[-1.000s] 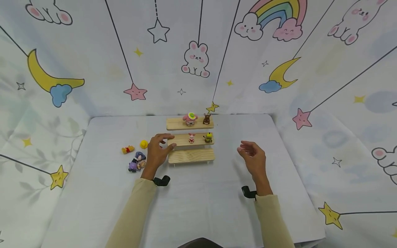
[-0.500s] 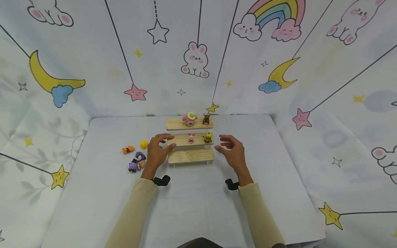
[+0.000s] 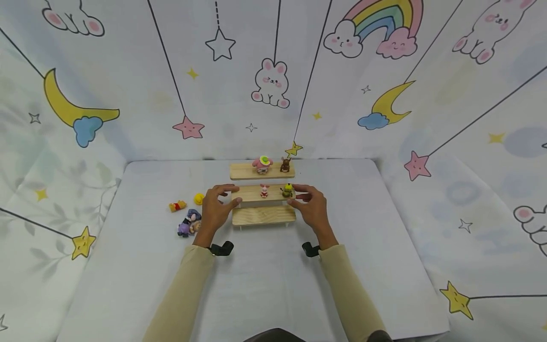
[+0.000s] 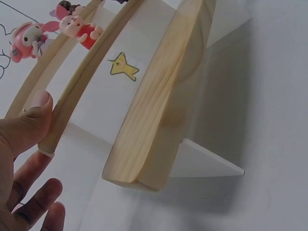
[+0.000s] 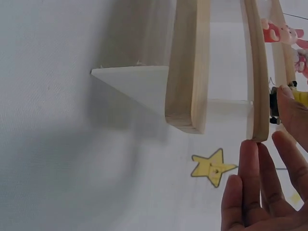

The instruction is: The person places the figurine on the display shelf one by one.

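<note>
A three-step wooden display shelf stands on the table, its middle board [image 3: 249,194] between my two hands. My left hand [image 3: 215,210] pinches that board's left end, thumb on top and index finger beneath in the left wrist view. At the right end, my right hand [image 3: 314,207] has its thumb over the top and fingertips against the end, as the right wrist view shows. A small piglet figurine [image 3: 264,191] and a green-and-yellow figurine [image 3: 287,191] stand on the middle board. The top board [image 3: 240,172] carries a pink figurine [image 3: 262,165] and a brown one [image 3: 285,165].
The bottom board [image 3: 263,216] bears no figurines. Left of the shelf lie a yellow bear figurine in red [image 3: 177,206], a round yellow piece [image 3: 198,198] and purple-and-blue figurines [image 3: 186,225], close to the left hand. A patterned cloth backdrop [image 3: 231,99] rises behind the table.
My right hand has moved left from beside the shelf to the middle board's right end. The left hand has kept its hold on the left end.
</note>
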The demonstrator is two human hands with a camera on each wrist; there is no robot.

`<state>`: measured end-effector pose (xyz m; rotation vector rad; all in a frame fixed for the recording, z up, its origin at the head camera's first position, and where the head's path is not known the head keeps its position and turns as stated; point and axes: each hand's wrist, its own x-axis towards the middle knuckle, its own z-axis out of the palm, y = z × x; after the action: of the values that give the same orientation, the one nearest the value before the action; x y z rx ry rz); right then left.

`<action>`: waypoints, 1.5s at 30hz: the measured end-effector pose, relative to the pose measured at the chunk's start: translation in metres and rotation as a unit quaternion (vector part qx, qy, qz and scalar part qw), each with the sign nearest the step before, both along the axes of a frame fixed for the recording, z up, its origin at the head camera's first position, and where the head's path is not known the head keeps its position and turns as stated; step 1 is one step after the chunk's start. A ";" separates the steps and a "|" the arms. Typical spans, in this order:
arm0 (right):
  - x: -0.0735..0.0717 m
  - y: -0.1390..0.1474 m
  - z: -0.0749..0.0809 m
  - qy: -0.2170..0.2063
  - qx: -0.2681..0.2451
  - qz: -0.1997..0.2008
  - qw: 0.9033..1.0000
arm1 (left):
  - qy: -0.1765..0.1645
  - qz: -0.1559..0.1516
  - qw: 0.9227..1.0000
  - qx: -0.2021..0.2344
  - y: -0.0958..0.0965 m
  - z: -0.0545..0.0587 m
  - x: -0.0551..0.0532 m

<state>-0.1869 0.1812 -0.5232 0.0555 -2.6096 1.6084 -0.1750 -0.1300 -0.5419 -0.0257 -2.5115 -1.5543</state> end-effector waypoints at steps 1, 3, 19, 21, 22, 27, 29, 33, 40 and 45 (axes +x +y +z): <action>-0.001 0.000 -0.001 -0.001 0.003 -0.003 1.000 | 0.003 0.001 1.000 0.003 0.000 0.001 0.001; -0.002 -0.001 -0.004 -0.001 0.007 -0.008 1.000 | 0.011 0.003 1.000 0.005 -0.002 0.003 0.002; -0.004 -0.006 -0.004 0.010 0.024 -0.021 0.999 | 0.024 0.053 0.997 -0.052 -0.056 0.011 0.008; -0.004 -0.006 -0.003 0.010 0.021 -0.019 1.000 | 0.019 0.060 0.996 -0.065 -0.066 0.011 0.009; -0.004 -0.006 -0.003 0.010 0.019 -0.019 1.000 | 0.017 0.063 0.995 -0.070 -0.071 0.010 0.010; -0.005 -0.006 -0.004 0.006 0.019 -0.018 1.000 | 0.001 0.079 0.993 -0.085 -0.093 0.007 0.012; -0.005 -0.006 -0.005 0.003 0.024 -0.020 1.000 | -0.010 0.087 0.992 -0.090 -0.101 0.005 0.012; -0.005 -0.006 -0.006 0.001 0.025 -0.021 0.999 | -0.029 0.094 0.990 -0.105 -0.115 0.004 0.011; -0.006 -0.007 -0.007 0.004 0.030 -0.017 0.999 | -0.070 0.105 0.982 -0.142 -0.142 -0.004 0.010; -0.006 -0.006 -0.008 0.010 0.031 -0.019 0.999 | -0.109 0.099 0.974 -0.171 -0.153 -0.009 0.011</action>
<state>-0.1927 0.1754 -0.5311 0.0261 -2.6303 1.5064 -0.1644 -0.2835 -0.5506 0.3541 -2.8187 -1.0891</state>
